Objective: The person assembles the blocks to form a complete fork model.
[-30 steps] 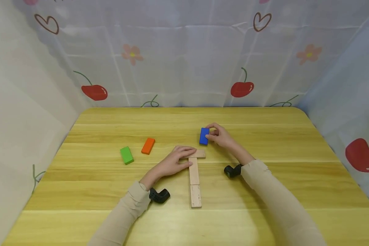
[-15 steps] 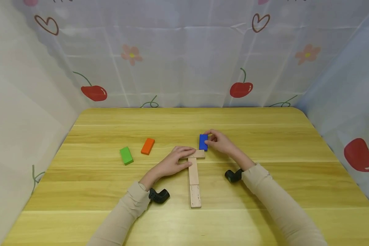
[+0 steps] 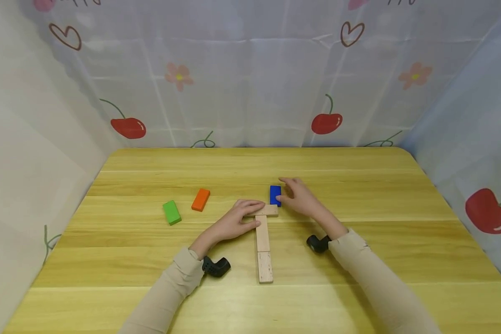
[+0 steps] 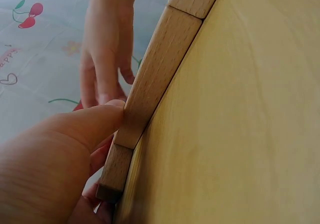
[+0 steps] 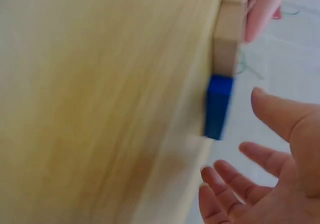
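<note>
Three plain wooden blocks form a T on the table: a crosswise block [image 3: 271,210] at the far end, then a middle block [image 3: 262,234] and a near block [image 3: 265,267] in line. My left hand [image 3: 234,220] holds the crosswise block, fingers over its left part, thumb against the middle block's side. A blue block [image 3: 275,195] lies with its near end at the crosswise block's right end. Beside it, my right hand [image 3: 301,198] has its fingers spread; the right wrist view shows a gap between that hand and the blue block [image 5: 218,106].
To the left lie an orange block [image 3: 201,199] and a green block [image 3: 172,212]. Black wrist devices stick out from both sleeves, the left device [image 3: 217,266] close over the table. A printed curtain [image 3: 242,93] hangs behind the table's far edge.
My right hand has brought the blue block nearer, up to the crosswise block's right end, and let go of it, its fingers spreading. My left hand stays in place.
</note>
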Tool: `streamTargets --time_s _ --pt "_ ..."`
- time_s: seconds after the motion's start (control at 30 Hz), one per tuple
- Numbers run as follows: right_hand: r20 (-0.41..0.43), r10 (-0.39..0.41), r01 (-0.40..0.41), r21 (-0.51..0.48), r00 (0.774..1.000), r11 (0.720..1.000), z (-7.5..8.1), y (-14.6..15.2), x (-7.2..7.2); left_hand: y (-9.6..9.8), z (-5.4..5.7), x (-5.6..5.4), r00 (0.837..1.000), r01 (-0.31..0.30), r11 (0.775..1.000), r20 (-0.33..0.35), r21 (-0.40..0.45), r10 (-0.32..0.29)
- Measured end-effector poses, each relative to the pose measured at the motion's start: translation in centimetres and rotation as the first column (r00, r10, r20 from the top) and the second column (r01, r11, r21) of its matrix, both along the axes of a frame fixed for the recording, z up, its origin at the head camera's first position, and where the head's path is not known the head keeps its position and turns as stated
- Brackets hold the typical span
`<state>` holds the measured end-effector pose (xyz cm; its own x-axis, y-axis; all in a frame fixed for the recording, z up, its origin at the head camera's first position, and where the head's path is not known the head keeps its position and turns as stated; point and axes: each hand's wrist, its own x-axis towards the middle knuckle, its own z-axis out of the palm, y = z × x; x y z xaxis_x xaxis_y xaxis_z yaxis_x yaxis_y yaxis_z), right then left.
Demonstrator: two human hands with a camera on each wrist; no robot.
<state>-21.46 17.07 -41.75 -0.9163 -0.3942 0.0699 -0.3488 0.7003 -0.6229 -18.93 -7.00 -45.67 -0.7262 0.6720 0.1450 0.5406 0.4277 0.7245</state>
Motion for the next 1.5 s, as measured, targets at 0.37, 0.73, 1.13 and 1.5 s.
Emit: streamTargets --time_s 0.37,0.73,1.13,1.5 --pt "-0.110 0.289 -0.283 0.070 0.951 0.957 0.5 -1.5 7.2 -2.2 1.9 -0.6 0.997 -0.067 0.997 -0.031 0.037 0.068" --pt "-0.005 0.385 -0.377 0.189 0.923 0.907 0.2 -1.7 9.8 -11.5 5.1 -2.2 0.981 -0.105 0.991 0.154 -0.079 0.116" --pt "0.020 0.395 -0.393 0.146 0.919 0.908 -0.6 -1.3 10.1 -13.0 3.9 -3.7 0.979 0.004 0.991 0.203 -0.137 0.024" --pt "0.016 0.398 -0.396 0.144 0.917 0.907 -0.6 -1.1 9.9 -12.9 4.3 -3.9 0.978 -0.060 0.984 0.187 -0.166 0.091"
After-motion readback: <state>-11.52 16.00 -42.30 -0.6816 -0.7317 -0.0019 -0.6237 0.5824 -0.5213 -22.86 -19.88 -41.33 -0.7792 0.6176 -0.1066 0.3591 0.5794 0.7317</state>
